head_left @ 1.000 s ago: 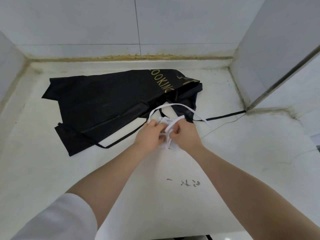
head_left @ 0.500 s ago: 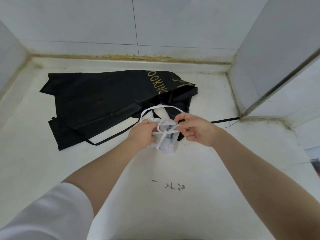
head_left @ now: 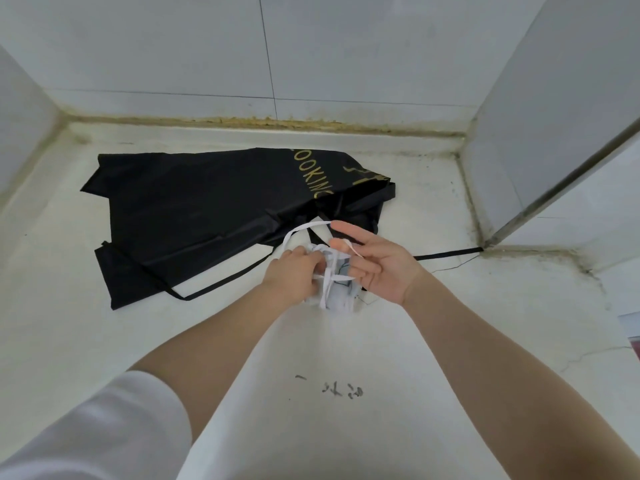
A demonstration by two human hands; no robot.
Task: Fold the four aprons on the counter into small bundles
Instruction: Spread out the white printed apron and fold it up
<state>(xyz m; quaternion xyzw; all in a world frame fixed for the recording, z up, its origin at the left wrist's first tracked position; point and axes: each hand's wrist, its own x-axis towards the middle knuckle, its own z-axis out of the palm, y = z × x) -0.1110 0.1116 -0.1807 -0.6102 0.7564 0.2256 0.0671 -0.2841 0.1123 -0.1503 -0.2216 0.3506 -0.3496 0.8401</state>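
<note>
Your right hand (head_left: 377, 263) has opened, white strap (head_left: 304, 227) draped over its straight fingers (head_left: 346, 228), while your left hand (head_left: 294, 275) grips the small white apron bundle (head_left: 341, 292) above the worktop (head_left: 450, 341); the unfolded black fabric apron (head_left: 207, 209) remains.

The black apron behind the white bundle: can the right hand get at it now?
Probably not yet. The black apron lies uncovered just beyond the right hand, but a white strap runs across its fingers.
</note>
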